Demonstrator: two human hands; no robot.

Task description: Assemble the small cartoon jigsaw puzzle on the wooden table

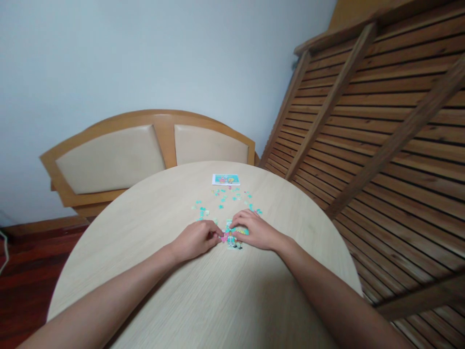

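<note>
Both my hands rest on a round pale wooden table (203, 300). My left hand (196, 238) has its fingers curled, and the fingertips pinch a small pink puzzle piece (224, 237). My right hand (254, 229) lies with fingers pressed down on a small joined patch of teal puzzle (232, 242). The pink piece touches the left edge of that patch. Several loose teal pieces (225, 198) are scattered just beyond my hands.
A printed reference card (225, 179) lies at the table's far edge. Behind the table stands a wooden headboard with beige padded panels (109, 160) against a pale wall. A slatted wooden frame (381, 121) leans along the right. Dark red floor (25, 281) shows at left.
</note>
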